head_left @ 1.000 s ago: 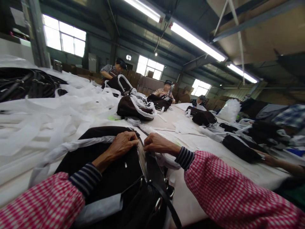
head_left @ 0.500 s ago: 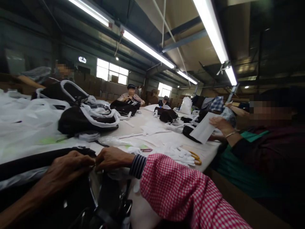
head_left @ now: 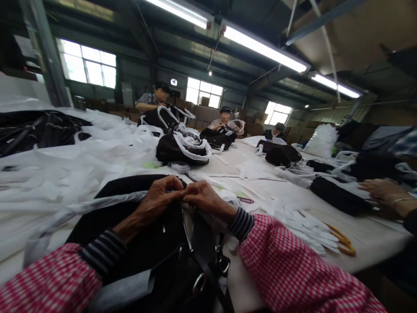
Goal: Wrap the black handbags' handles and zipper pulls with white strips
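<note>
A black handbag [head_left: 146, 243] lies in front of me, with an open zipper, metal rings and a white-wrapped handle [head_left: 107, 201]. My left hand [head_left: 159, 198] is closed at the top edge of the bag, by the zipper end. Right beside it, my right hand [head_left: 203, 198] pinches at the same spot, and the fingertips of both hands meet there. Whatever small part lies between the fingertips is hidden. White gloves [head_left: 302, 226] and orange-handled scissors [head_left: 342, 239] are on the table to the right of my right hand.
White wrapping material [head_left: 74, 169] is heaped on the left of the table [head_left: 257, 208]. Another black bag [head_left: 182, 150] with wrapped handles stands ahead. Several co-workers sit around the table; one person's hand [head_left: 384, 191] is by a black bag [head_left: 339, 193] at right.
My view has swung left, so the scene sits farther right and my left sleeve shows. Both hands stay at the bag's top edge. The co-worker's white sheet at right is no longer seen.
</note>
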### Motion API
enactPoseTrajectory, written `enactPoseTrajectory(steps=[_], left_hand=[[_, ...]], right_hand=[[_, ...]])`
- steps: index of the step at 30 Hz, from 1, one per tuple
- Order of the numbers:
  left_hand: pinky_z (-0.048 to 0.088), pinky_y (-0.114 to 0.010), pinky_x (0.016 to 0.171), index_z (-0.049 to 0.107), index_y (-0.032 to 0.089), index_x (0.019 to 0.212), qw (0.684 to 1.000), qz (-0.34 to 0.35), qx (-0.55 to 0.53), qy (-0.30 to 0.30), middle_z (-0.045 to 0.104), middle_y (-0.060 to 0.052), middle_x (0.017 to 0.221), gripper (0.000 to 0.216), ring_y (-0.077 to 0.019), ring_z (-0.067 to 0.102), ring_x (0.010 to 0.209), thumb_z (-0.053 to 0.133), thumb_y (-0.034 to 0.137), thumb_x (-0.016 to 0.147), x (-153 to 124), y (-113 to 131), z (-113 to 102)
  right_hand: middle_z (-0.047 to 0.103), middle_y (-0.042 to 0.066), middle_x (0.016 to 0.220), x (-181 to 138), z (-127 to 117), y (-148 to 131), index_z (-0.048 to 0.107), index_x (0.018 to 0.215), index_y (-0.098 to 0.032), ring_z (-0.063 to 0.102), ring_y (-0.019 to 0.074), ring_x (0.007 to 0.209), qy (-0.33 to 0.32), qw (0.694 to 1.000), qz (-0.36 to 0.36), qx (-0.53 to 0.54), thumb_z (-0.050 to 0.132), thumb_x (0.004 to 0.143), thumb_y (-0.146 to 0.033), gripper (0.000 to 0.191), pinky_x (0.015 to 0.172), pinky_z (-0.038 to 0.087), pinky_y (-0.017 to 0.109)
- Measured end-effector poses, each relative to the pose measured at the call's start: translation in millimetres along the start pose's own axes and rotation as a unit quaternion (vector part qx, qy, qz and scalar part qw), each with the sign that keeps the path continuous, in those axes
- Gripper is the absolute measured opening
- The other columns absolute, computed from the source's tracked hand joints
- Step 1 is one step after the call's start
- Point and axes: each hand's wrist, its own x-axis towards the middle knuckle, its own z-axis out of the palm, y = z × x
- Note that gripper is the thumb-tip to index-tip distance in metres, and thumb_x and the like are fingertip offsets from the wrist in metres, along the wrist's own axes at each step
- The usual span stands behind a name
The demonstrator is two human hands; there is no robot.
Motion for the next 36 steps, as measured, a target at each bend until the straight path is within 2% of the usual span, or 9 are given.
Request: enactPoseTrajectory(steps=[3,7,10,13,17,22,25,31,36], left_hand=[[0.047,-0.026,0.067,0.067,0.017,0.085,1.0,-0.009,0.005,0.015,0.067,-0.001,0.081,0.033,-0.0164,0.06,0.074,0.078,0.046,0.076,0,-2,0],[0.05,-0.03,0.082,0.072,0.019,0.107,0.997,-0.005,0.023,-0.077,0.074,-0.005,0.102,0.036,-0.0224,0.067,0.095,0.064,0.05,0.09,4,-5,-4],[0.049,-0.032,0.089,0.075,0.02,0.106,0.99,-0.01,0.035,-0.136,0.075,-0.005,0.104,0.033,-0.0245,0.067,0.101,0.067,0.048,0.089,4,-6,-5],[0.049,-0.031,0.085,0.078,0.019,0.096,0.988,-0.018,0.06,-0.139,0.076,-0.004,0.095,0.029,-0.0232,0.067,0.094,0.073,0.045,0.084,2,-7,-4],[0.045,-0.027,0.07,0.077,0.015,0.081,0.989,-0.022,0.079,-0.119,0.072,-0.004,0.077,0.039,-0.0178,0.062,0.074,0.067,0.052,0.087,1,-8,-2],[0.047,-0.028,0.072,0.077,0.015,0.084,0.991,-0.005,0.067,-0.115,0.073,-0.005,0.079,0.037,-0.019,0.064,0.075,0.067,0.05,0.086,2,-10,-1],[0.048,-0.029,0.075,0.078,0.016,0.084,0.991,0.008,0.064,-0.116,0.074,-0.004,0.079,0.034,-0.0199,0.066,0.077,0.067,0.048,0.085,3,-10,1],[0.047,-0.027,0.069,0.076,0.016,0.075,0.991,0.021,0.079,-0.11,0.072,-0.003,0.073,0.03,-0.0176,0.064,0.07,0.065,0.043,0.084,4,-10,3],[0.047,-0.028,0.072,0.078,0.016,0.08,0.99,0.027,0.084,-0.109,0.075,-0.005,0.077,0.029,-0.019,0.066,0.074,0.063,0.041,0.083,5,-14,4]], right_hand=[[0.059,-0.003,0.057,-4,0,0,0.067,0.071,-0.014,0.05,0.0088,0.05,0.024,0.999,-0.021,0.005,0.069,0.078,-0.023,0.012,0.049,0.035,0.02],[0.057,-0.004,0.053,-9,1,-8,0.07,0.074,-0.014,0.044,0.0075,0.047,0.062,0.997,-0.012,0.052,0.07,0.079,-0.03,0.017,0.048,0.031,0.021],[0.058,-0.002,0.054,-11,0,-13,0.07,0.071,-0.013,0.043,0.0071,0.047,0.082,0.994,0.0,0.071,0.073,0.078,-0.033,0.021,0.047,0.029,0.021],[0.057,-0.003,0.054,-11,-2,-15,0.068,0.068,-0.013,0.042,0.0065,0.046,0.106,0.991,0.014,0.082,0.074,0.077,-0.035,0.024,0.046,0.027,0.021],[0.056,-0.003,0.052,-8,-4,-15,0.068,0.068,-0.013,0.04,0.0062,0.045,0.084,0.994,0.028,0.061,0.074,0.076,-0.035,0.024,0.046,0.026,0.021],[0.061,-0.001,0.059,-5,-17,-30,0.07,0.075,-0.013,0.042,0.0068,0.048,0.046,0.996,0.077,-0.022,0.07,0.077,-0.03,0.017,0.048,0.029,0.021],[0.064,0.001,0.068,-9,-36,-44,0.073,0.085,-0.012,0.052,0.0105,0.058,0.033,0.991,0.054,-0.12,0.07,0.076,-0.027,0.018,0.054,0.037,0.022],[0.066,0.005,0.072,-31,-74,-54,0.072,0.076,-0.011,0.057,0.0158,0.069,-0.015,0.961,0.032,-0.275,0.065,0.082,-0.035,0.026,0.065,0.044,0.028],[0.068,0.004,0.074,-38,-78,-50,0.075,0.076,-0.012,0.057,0.0161,0.07,-0.076,0.932,0.07,-0.347,0.064,0.08,-0.028,0.02,0.068,0.043,0.028]])
